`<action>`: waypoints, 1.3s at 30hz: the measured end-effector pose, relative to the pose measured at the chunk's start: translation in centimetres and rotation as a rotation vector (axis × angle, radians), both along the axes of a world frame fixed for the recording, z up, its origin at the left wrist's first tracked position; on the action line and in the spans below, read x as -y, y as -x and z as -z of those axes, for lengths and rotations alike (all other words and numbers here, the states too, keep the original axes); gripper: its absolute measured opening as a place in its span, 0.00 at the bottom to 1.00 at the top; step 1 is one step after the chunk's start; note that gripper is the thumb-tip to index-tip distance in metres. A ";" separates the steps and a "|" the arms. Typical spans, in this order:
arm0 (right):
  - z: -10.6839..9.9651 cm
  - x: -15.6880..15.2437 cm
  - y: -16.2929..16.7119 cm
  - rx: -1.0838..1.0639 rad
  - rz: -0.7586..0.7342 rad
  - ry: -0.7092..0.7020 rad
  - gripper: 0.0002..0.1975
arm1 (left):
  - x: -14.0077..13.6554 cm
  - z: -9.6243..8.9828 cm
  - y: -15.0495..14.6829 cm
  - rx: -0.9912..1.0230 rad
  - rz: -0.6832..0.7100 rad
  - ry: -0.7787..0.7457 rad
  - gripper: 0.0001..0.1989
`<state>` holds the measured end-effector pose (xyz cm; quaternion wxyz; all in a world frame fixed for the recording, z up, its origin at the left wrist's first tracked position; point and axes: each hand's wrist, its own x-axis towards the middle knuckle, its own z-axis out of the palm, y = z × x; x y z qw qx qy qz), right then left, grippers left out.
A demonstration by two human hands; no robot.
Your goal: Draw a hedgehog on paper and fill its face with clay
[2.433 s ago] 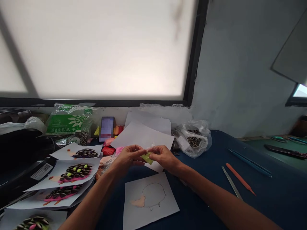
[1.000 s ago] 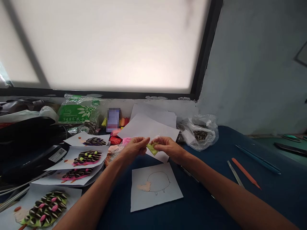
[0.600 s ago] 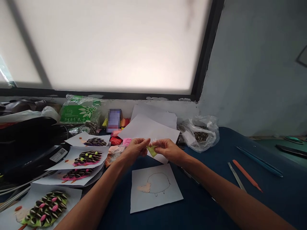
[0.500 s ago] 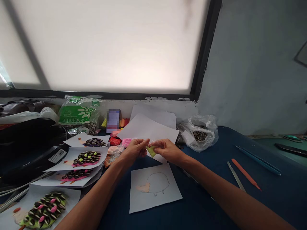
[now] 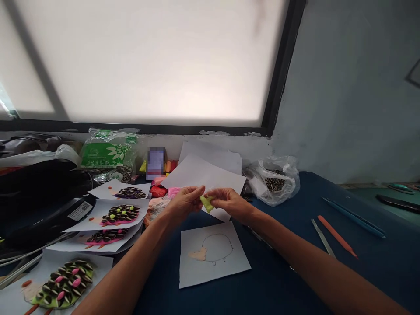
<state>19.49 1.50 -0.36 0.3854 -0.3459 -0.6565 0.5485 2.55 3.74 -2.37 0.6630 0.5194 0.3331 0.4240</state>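
Observation:
Between my two hands is a small yellow-green packet (image 5: 206, 204), pinched at its upper end. The fingers of my left hand (image 5: 187, 202) close on its left side. My right hand (image 5: 231, 204) grips it from the right, thumb and fingers together. Whether the packet is torn open I cannot tell. Below them on the blue table lies a white sheet (image 5: 215, 275) with a pencil outline of a round-bodied animal. Peach-coloured clay (image 5: 198, 254) covers the outline's pointed head at the left.
At left lie finished hedgehog pictures (image 5: 67, 282) with sunflower-seed spines. Behind are a green seed bag (image 5: 105, 153), coloured clay packets (image 5: 159, 191) and blank paper (image 5: 200, 173). Rightward are a clear bag of seeds (image 5: 274, 183), an orange tool (image 5: 336, 236), a pale blade (image 5: 323, 238) and blue tweezers (image 5: 354, 217).
The yellow-green packet has turned a little between my fingers, and more of it shows. Both hands stay almost in the same place. The view has shifted slightly.

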 end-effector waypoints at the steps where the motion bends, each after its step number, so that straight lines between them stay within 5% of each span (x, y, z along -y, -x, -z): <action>1: 0.0 0.0 -0.1 -0.003 0.007 0.008 0.09 | 0.0 0.0 0.0 -0.008 0.006 -0.008 0.23; 14: 0.9 -0.5 0.0 -0.005 0.147 -0.010 0.14 | -0.1 0.3 -0.4 -0.057 -0.117 -0.038 0.25; 28: 0.1 0.2 0.1 0.001 0.023 0.010 0.09 | 0.2 -0.1 -0.7 -0.218 -0.286 -0.281 0.25; 35: 1.2 -0.3 0.1 0.047 0.148 -0.044 0.17 | 0.1 -0.1 -0.5 -0.069 -0.105 0.043 0.23; 39: 1.2 -0.1 0.2 0.072 0.161 -0.084 0.18 | 0.3 0.0 -0.9 -0.003 -0.087 0.043 0.17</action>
